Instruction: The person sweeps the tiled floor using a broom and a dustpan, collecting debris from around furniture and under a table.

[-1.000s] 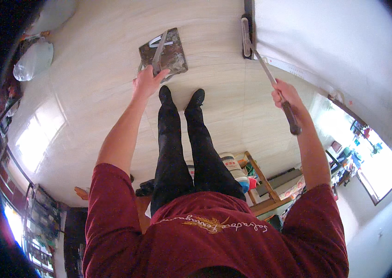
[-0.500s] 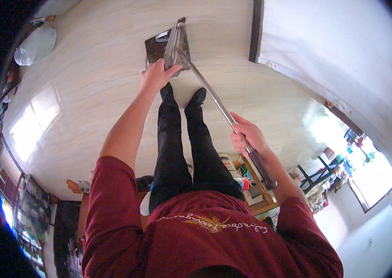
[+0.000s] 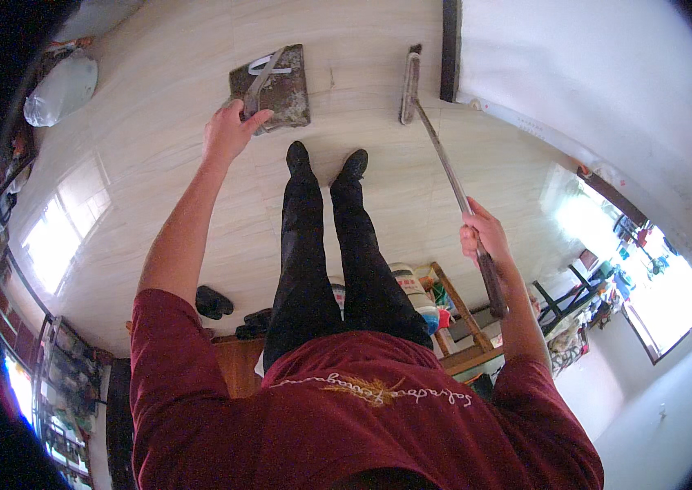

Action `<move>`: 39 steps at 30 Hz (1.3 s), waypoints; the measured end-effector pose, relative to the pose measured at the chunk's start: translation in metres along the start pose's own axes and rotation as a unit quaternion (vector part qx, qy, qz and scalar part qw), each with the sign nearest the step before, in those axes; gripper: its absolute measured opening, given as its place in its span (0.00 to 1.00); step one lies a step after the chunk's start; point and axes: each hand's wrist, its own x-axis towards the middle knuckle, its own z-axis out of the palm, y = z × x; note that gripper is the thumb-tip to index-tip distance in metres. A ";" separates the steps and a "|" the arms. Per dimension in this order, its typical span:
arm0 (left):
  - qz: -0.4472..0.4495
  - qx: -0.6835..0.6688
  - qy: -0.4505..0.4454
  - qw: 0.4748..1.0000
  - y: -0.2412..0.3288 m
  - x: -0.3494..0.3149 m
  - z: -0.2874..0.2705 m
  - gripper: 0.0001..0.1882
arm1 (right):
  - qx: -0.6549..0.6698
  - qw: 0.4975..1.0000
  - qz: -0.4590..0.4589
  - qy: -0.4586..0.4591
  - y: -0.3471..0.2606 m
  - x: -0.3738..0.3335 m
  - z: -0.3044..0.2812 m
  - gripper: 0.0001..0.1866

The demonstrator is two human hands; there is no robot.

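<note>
My left hand [image 3: 232, 132] is closed around the handle of a dark dustpan [image 3: 290, 102]. Grey dust and a white strip [image 3: 271, 69] show on the pan, which is over the floor ahead of my feet. Off to the right, my right hand [image 3: 485, 230] grips the metal stick of a broom [image 3: 442, 151], its dark grip end running back past my wrist. The narrow broom head [image 3: 409, 90] is at the floor near the wall corner, apart from the dustpan. A small dark clump [image 3: 415, 49] shows at the head's far end.
A white wall [image 3: 575, 73] with a dark edge [image 3: 450, 49] rises at the right. On the left lies a filled plastic bag [image 3: 62, 88]. Dark slippers [image 3: 214, 302], a white bucket [image 3: 408, 282] and a wooden frame [image 3: 462, 306] are around my legs.
The broom head has moved right, from over the dustpan to beside the wall corner. My right hand has shifted right with it. My left hand and the dustpan have moved slightly left.
</note>
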 end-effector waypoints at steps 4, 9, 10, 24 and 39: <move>0.005 0.055 0.010 0.998 -0.005 -0.002 -0.008 0.30 | 0.047 0.999 0.000 0.009 0.006 0.041 0.019 0.12; 0.035 0.048 0.011 0.998 -0.013 0.005 -0.009 0.30 | 0.037 0.997 0.033 -0.060 0.026 0.041 0.113 0.12; 0.044 0.040 0.009 0.998 -0.011 0.006 -0.010 0.30 | 0.053 0.993 0.041 -0.100 0.034 0.038 0.129 0.15; -0.034 -0.028 -0.014 0.999 -0.057 -0.012 -0.016 0.29 | 0.127 0.979 0.026 -0.157 0.017 -0.024 0.076 0.25; -0.145 -0.067 0.065 0.985 -0.092 -0.056 -0.040 0.29 | -0.133 0.985 -0.106 -0.033 0.009 0.058 0.183 0.11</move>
